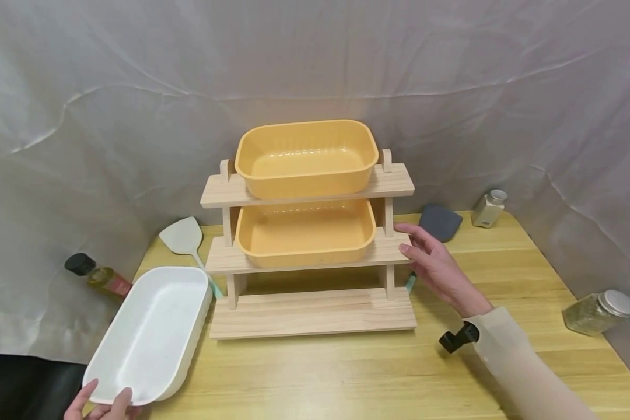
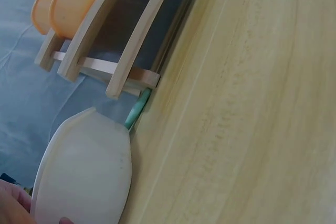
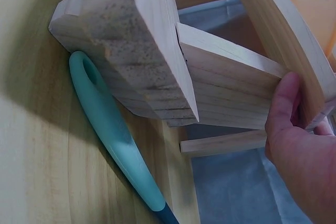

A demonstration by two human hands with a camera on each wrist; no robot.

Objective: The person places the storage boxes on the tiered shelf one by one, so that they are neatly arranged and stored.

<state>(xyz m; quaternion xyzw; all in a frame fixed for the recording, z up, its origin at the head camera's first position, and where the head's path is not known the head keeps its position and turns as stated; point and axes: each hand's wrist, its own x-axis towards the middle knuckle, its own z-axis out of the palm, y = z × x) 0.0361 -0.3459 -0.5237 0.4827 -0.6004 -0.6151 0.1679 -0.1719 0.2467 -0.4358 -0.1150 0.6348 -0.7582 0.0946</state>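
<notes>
A three-tier wooden shelf rack stands mid-table. One yellow bin sits on its top tier and another yellow bin on the middle tier; the bottom tier is bare. My right hand grips the right end of the middle board, with the thumb against the wood in the right wrist view. Left of the rack, a white rectangular bin lies lengthwise, overlapping the table's left edge. My left hand holds its near end, thumb and fingers at the rim; part of that hand is out of frame.
Behind the white bin are a white-headed spatula and a dark-capped bottle. A dark spatula with a teal handle lies beside the rack's right side. Two glass jars, one pale and one greenish, stand right.
</notes>
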